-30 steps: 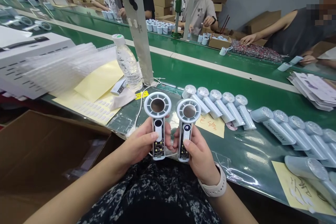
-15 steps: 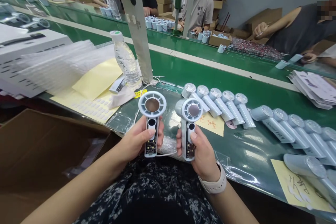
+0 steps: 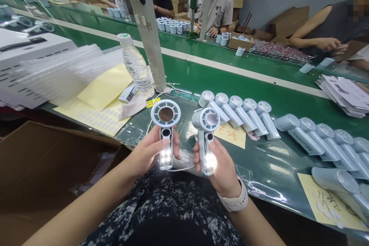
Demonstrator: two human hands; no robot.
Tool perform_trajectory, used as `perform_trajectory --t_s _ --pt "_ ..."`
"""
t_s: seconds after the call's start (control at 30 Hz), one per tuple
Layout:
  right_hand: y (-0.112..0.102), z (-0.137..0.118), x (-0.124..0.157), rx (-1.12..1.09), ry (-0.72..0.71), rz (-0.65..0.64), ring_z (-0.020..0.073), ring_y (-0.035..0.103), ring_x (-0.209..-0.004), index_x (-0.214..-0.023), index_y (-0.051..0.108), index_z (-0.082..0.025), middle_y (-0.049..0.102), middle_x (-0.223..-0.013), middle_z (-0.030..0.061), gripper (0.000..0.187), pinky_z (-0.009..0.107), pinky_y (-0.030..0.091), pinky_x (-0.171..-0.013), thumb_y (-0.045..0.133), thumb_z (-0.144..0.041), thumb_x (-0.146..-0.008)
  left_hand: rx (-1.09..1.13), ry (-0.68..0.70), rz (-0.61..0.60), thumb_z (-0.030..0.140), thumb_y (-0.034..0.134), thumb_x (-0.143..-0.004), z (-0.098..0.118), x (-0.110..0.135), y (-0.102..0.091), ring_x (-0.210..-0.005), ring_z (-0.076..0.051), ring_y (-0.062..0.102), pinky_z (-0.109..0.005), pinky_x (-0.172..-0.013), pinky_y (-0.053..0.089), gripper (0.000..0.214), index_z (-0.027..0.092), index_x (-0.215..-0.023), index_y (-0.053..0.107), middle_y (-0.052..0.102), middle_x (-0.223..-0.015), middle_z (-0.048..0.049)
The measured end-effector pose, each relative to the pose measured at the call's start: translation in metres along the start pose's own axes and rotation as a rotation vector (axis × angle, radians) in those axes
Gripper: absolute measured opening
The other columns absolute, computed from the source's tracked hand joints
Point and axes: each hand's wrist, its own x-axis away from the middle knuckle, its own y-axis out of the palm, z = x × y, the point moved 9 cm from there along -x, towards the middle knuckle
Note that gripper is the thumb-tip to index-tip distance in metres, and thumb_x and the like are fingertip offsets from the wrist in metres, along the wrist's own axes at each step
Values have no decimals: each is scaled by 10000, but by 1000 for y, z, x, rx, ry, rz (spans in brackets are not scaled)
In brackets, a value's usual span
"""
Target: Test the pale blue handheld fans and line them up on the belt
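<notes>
My left hand [image 3: 152, 147] is wrapped round the handle of a light-blue handheld fan [image 3: 166, 113], its thumb on the front near the button. My right hand [image 3: 223, 161] grips a second handheld fan [image 3: 210, 119] the same way and wears a pale watch at the wrist. Both fans are upright, side by side above my lap, with round heads toward me. Bright white lights glow on the lower front of each handle. Beyond them, a row of similar fans [image 3: 250, 114] lies on the green table, and a clear plastic sleeve shows behind the handles.
A water bottle [image 3: 135, 65] stands by a metal post [image 3: 151, 30]. Left are sticker sheets [image 3: 98, 117], plastic sleeves and a white box. More fans [image 3: 307, 138] and a marked yellow paper [image 3: 309, 190] lie right. An open carton [image 3: 43, 169] sits low left. Several people work across the belt.
The lights on both fan handles have come on; they were dark before. Both hands keep their hold with little movement. Across the belt, a person at the right has brought their hands together.
</notes>
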Motion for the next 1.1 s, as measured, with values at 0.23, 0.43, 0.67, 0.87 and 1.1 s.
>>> perform_trajectory --t_s 0.23,0.43,0.67,0.87,1.1 --pt "3 -2 -2 -181 6 -24 146 606 -518 -978 591 -207 710 -797 42 327 244 501 -437 641 -522 -907 -103 -118 100 405 778 -806 -11 2 -5 -633 -192 684 -279 -534 521 501 204 -1141 464 711 -1007 -89" --pt "15 1 2 -233 118 -16 255 697 -864 -1030 711 -165 743 -988 111 399 376 603 -747 703 -530 -869 -43 -136 87 581 617 -885 -12 6 3 -575 -213 688 -313 -511 559 461 229 -1123 437 715 -869 -49" --pt "19 -8 4 -168 63 -17 273 693 -857 -1039 731 -200 755 -1015 104 354 436 590 -805 684 -506 -867 88 -108 1 484 650 -896 -6 9 9 -765 -278 739 -417 -685 613 420 263 -1171 422 744 -966 -77" --pt "11 -2 2 -233 108 -2 194 606 -715 -809 709 -210 674 -794 47 316 329 554 -704 627 -513 -844 247 -225 42 377 899 -680 -16 6 11 -762 -197 687 -309 -704 580 674 240 -1218 517 655 -917 -29" --pt "19 -2 4 -274 128 -58 161 517 -590 -801 678 -190 628 -751 46 356 287 455 -546 568 -524 -849 250 -287 53 607 834 -662 -28 6 10 -633 -134 563 -248 -570 499 550 137 -863 630 588 -761 -21"
